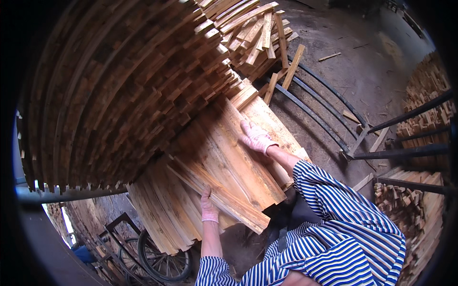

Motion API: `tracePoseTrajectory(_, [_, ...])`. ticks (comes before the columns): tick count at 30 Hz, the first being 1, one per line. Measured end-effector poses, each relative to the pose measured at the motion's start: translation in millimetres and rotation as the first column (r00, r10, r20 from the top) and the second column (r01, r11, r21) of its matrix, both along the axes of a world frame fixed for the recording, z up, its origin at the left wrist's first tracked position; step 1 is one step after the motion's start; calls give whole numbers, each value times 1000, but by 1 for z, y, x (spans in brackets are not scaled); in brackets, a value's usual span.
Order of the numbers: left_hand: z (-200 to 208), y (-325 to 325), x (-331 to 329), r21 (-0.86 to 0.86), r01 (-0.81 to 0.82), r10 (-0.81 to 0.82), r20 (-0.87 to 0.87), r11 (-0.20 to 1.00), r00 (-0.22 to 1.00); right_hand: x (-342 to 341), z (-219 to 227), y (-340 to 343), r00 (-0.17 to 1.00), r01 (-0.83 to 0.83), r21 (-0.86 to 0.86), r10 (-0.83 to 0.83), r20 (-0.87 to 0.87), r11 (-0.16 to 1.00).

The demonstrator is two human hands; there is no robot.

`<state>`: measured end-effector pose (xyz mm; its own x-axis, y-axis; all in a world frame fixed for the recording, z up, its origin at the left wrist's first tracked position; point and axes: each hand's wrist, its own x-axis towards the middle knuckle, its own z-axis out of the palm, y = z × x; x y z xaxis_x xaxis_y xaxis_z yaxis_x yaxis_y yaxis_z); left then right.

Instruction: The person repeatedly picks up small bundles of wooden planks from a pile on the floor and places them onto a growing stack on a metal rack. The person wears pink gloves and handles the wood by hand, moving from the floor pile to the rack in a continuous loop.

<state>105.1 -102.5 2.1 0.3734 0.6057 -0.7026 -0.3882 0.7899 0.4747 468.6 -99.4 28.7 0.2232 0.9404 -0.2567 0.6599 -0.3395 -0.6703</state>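
I see my right hand (256, 137) spread flat on the boards (229, 162), left hand (208, 206) gripping their underside edge.

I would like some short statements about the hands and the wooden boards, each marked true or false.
1. Both hands wear pink gloves. True: left hand, right hand.
2. The right hand lies flat on top of the armful of wooden boards. True.
3. The left hand holds a hammer. False: it grips the boards' lower edge.
4. The sleeves are plain white. False: blue and white stripes.
5. A wheel shows below the boards. True.
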Motion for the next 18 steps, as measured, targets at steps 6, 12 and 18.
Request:
tracePoseTrajectory(6, [40,-36,67,130,-5,-27,243,991,970,-74,94,-77,857,-376,220,428,-285,900])
tracePoseTrajectory(12, [55,-33,156,155,-45,30,94,987,995,-33,118,-120,935,6,48,11,-355,999])
tracePoseTrajectory(18, [-24,1,119,58,33,-47,261,998,964,-13,38,-45,987,141,23,-139,-78,990])
